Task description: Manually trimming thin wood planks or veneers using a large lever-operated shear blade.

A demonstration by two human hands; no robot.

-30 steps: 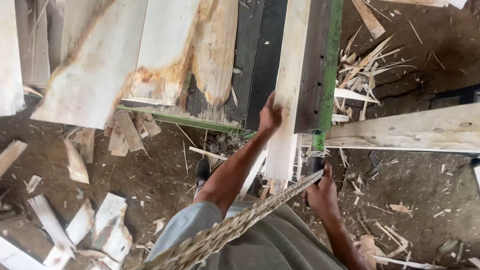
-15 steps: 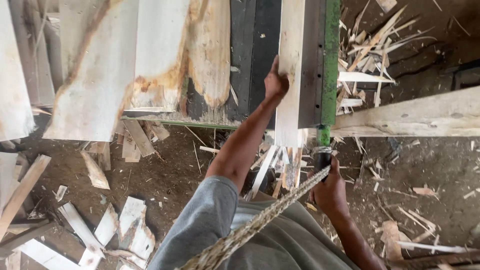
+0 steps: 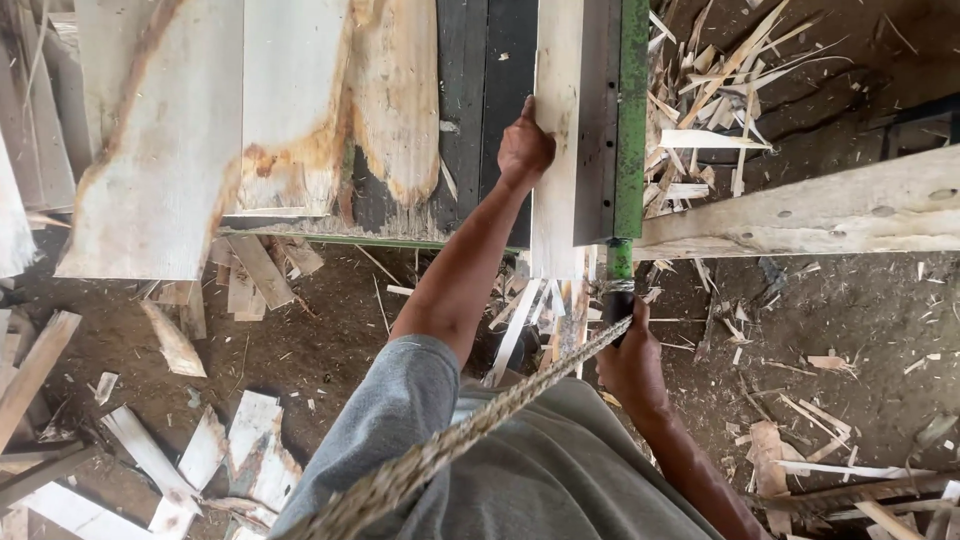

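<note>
We pressed our left hand [image 3: 524, 150], fingers flat and open, on the plank [image 3: 556, 170]; right hand [image 3: 630, 362] was closed around the green lever [image 3: 622, 262].

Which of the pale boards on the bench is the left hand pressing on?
The narrow, clean-edged board beside the green rail, under the left hand. The wider boards further left have rough bark edges and lie untouched.
</note>
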